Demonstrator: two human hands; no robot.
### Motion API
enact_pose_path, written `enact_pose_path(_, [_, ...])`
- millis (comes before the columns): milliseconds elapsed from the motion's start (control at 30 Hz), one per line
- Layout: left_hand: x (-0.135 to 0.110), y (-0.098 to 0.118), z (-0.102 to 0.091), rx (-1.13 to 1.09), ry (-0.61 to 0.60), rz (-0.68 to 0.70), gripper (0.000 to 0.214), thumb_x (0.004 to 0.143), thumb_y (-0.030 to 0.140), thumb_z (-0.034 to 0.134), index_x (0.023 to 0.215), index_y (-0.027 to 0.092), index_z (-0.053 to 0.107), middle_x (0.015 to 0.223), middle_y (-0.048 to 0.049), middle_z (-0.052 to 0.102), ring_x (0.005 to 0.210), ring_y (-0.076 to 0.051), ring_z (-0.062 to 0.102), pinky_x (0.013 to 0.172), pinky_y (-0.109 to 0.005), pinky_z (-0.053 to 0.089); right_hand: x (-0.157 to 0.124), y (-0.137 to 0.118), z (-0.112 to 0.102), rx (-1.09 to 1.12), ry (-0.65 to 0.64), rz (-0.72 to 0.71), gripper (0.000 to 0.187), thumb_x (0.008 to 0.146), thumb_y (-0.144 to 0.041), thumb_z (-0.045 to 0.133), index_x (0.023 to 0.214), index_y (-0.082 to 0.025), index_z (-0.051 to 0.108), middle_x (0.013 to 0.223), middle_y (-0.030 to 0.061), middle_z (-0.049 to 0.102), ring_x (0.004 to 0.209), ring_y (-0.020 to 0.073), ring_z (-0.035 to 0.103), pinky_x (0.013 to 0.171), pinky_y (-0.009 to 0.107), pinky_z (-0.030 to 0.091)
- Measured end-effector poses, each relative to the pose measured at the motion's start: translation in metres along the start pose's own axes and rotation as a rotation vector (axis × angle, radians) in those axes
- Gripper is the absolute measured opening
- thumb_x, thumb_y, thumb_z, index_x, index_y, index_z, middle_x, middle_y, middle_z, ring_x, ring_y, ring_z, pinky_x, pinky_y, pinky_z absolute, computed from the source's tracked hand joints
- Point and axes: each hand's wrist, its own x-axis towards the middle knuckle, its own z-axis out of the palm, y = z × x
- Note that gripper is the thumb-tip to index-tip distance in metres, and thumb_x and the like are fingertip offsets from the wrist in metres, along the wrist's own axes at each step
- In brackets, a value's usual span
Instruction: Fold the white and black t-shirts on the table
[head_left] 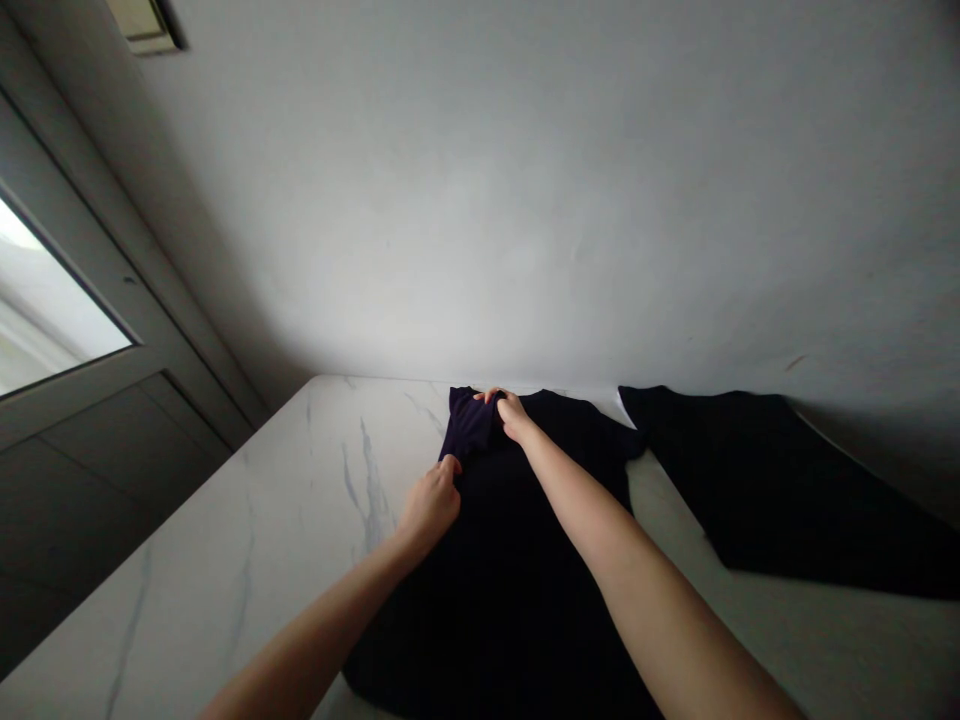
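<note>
A dark short-sleeved T-shirt (517, 560) lies spread on a white marble-patterned table (300, 530), its neck end towards the wall. My left hand (433, 500) is closed on the shirt's left edge, just below the sleeve. Farther up, near the shoulder, my right hand (511, 412) pinches the cloth. Between the two hands the left sleeve part (469, 425) is folded over and looks dark purple. The opposite sleeve stretches out flat to the right.
A second dark garment (765, 480) lies flat on the table at the right, close to the first one's sleeve. A pale wall (510, 200) rises behind the table. At the left stands a framed door (112, 370) with a glass pane.
</note>
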Motion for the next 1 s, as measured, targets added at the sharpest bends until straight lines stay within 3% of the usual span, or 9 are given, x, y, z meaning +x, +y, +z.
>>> enact_pose_path(100, [0.006, 0.006, 0.002, -0.036, -0.013, 0.053, 0.039, 0.076, 0.002, 0.043, 0.107, 0.022, 0.057, 0.091, -0.0066, 0.071, 0.087, -0.021, 0.067, 0.075, -0.029, 0.047, -0.004, 0.0, -0.007, 0.093, -0.002, 0.048, 0.016, 0.061, -0.013, 0.036, 0.062, -0.022, 0.049, 0.077, 0.0087, 0.073, 0.08, 0.0173, 0.066, 0.078, 0.027, 0.047])
enact_pose_path(233, [0.033, 0.003, -0.009, -0.024, 0.004, 0.1, 0.027, 0.084, 0.015, 0.049, 0.108, 0.022, 0.058, 0.087, -0.0048, 0.07, 0.083, -0.021, 0.067, 0.071, -0.029, 0.047, -0.008, 0.002, -0.011, 0.02, 0.048, 0.063, 0.017, 0.063, -0.012, 0.035, 0.061, -0.022, 0.048, 0.08, 0.0072, 0.074, 0.084, 0.0171, 0.066, 0.079, 0.025, 0.048])
enact_pose_path(433, [0.128, -0.017, -0.031, 0.059, 0.092, 0.043, 0.027, 0.092, 0.018, 0.045, 0.115, 0.02, 0.059, 0.106, -0.0091, 0.069, 0.099, -0.023, 0.065, 0.083, -0.032, 0.048, -0.017, 0.014, -0.008, -0.015, 0.12, 0.035, 0.019, 0.063, -0.014, 0.037, 0.061, -0.023, 0.054, 0.088, 0.009, 0.074, 0.09, 0.0208, 0.067, 0.086, 0.028, 0.048])
enact_pose_path(633, [0.207, -0.034, -0.027, 0.108, 0.041, 0.125, 0.027, 0.091, 0.017, 0.053, 0.115, 0.021, 0.063, 0.105, -0.0083, 0.067, 0.097, -0.019, 0.065, 0.089, -0.029, 0.047, -0.018, 0.025, -0.009, -0.02, 0.13, 0.024, 0.022, 0.065, -0.018, 0.037, 0.064, -0.023, 0.058, 0.087, 0.0069, 0.074, 0.089, 0.0219, 0.067, 0.086, 0.031, 0.049])
enact_pose_path(833, [0.244, -0.043, -0.013, 0.123, -0.016, 0.181, 0.018, 0.084, 0.016, 0.062, 0.1, 0.019, 0.067, 0.09, -0.0042, 0.066, 0.089, -0.019, 0.064, 0.083, -0.028, 0.049, -0.012, 0.036, -0.013, 0.085, 0.124, -0.054, 0.019, 0.064, -0.02, 0.038, 0.063, -0.023, 0.057, 0.081, 0.0059, 0.074, 0.084, 0.0221, 0.067, 0.086, 0.031, 0.048])
enact_pose_path(1000, [0.26, -0.046, -0.01, 0.116, -0.015, 0.216, 0.012, 0.084, 0.015, 0.059, 0.092, 0.017, 0.067, 0.095, -0.0048, 0.067, 0.09, -0.017, 0.062, 0.083, -0.027, 0.048, -0.011, 0.039, -0.01, 0.163, 0.152, -0.112, 0.018, 0.064, -0.022, 0.038, 0.064, -0.024, 0.055, 0.078, 0.0044, 0.072, 0.083, 0.0215, 0.065, 0.085, 0.03, 0.048])
